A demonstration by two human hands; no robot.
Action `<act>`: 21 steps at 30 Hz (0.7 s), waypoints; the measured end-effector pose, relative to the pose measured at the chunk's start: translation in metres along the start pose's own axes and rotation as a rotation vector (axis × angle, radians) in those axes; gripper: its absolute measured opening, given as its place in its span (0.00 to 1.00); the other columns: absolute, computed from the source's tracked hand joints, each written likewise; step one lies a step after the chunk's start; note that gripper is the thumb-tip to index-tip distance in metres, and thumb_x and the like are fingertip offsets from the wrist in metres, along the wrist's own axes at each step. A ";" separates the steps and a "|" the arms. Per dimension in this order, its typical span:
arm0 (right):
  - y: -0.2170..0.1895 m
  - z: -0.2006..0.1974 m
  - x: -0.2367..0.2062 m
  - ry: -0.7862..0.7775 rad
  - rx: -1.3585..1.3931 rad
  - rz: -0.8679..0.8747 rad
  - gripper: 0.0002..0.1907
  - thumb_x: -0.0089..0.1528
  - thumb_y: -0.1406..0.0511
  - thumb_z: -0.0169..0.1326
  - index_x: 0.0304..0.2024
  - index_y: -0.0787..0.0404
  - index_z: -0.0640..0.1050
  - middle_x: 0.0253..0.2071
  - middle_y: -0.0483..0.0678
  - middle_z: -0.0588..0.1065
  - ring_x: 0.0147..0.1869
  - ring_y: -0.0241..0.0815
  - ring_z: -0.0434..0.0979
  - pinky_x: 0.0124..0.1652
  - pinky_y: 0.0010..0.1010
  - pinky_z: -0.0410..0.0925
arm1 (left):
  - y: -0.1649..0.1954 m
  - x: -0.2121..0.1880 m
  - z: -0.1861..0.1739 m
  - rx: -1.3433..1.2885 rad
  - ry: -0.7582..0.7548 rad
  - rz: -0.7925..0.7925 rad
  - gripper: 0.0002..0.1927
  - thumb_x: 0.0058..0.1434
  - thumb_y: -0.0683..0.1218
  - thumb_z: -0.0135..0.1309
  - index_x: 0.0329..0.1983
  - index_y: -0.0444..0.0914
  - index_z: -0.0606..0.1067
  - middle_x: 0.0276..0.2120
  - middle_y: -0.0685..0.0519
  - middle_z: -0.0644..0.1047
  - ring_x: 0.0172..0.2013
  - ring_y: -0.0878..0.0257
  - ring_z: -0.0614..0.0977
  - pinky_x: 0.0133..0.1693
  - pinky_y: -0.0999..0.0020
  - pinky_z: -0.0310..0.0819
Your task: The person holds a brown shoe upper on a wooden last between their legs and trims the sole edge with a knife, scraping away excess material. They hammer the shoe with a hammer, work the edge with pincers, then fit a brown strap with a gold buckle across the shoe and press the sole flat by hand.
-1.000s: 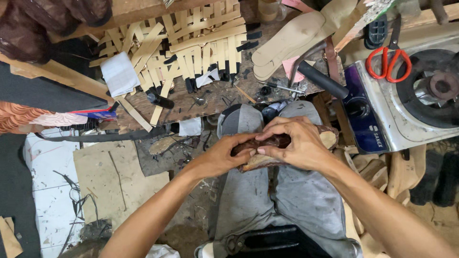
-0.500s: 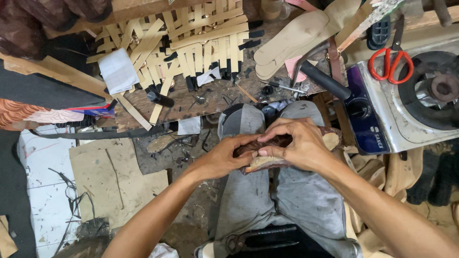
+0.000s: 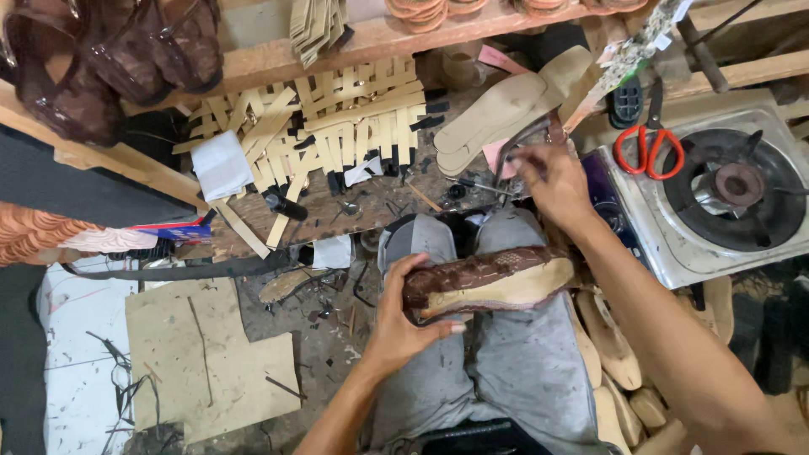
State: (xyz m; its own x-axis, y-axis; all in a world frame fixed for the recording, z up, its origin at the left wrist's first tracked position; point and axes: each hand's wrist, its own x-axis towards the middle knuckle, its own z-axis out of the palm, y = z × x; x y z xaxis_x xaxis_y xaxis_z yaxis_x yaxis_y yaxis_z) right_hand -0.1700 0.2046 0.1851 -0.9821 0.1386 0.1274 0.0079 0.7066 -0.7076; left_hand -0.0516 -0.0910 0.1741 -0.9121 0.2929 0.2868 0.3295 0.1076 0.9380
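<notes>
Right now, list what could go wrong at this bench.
1. The left hand alone holds the shoe on the lap; it may slip or tip while the right hand is away.
2. The right hand grips a metal tool among clutter beside stacked insoles; pulling it out could knock them off.
3. The scissors lie on the stove, close to that reach.

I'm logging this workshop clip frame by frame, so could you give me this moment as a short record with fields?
Setting: cluttered shoemaking workbench, seen from above
Left hand: grips the toe end of a brown shoe lying across the lap, pale sole showing
Right hand: off the shoe, reaching to a dark metal tool on the bench
Nearby right: red-handled scissors on a gas stove
Bench: tan strips, pale insoles
Floor left: cardboard sheet
</notes>
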 end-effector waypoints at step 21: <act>-0.126 -0.064 -0.169 -0.200 1.151 -0.491 0.18 0.71 0.54 0.50 0.46 0.64 0.72 0.37 0.56 0.75 0.42 0.51 0.74 0.49 0.43 0.69 | -0.024 0.019 0.030 -0.269 0.192 -0.129 0.37 0.53 0.40 0.71 0.61 0.36 0.63 0.49 0.50 0.77 0.49 0.65 0.80 0.52 0.69 0.78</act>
State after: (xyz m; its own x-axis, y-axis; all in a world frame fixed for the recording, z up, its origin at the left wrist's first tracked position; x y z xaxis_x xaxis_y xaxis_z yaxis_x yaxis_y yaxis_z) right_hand 0.0073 0.1369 0.2971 -0.8472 -0.1440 0.5114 -0.4332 -0.3699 -0.8219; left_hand -0.0692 -0.0591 0.1516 -0.9797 0.1064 0.1700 0.1558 -0.1294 0.9793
